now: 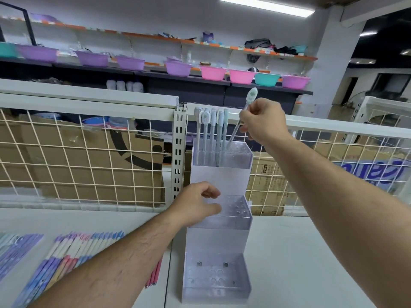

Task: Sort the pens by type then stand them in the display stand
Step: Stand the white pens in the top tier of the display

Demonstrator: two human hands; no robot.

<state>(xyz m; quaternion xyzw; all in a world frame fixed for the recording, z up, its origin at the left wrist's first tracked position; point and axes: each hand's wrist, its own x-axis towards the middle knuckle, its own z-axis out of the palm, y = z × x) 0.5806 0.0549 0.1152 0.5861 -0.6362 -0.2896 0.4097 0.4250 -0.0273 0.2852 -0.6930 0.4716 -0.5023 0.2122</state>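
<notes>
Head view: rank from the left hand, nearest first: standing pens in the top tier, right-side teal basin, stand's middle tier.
1. middle tier: the left hand grips its left edge.
2. standing pens: top tier, above the hand.
3. teal basin: back shelf, far right.

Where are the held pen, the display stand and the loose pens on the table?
held pen (252, 94), head view, on its decorated cap.
display stand (219, 172), head view, on its white back panel.
loose pens (73, 250), head view, on the row's barrels.
</notes>
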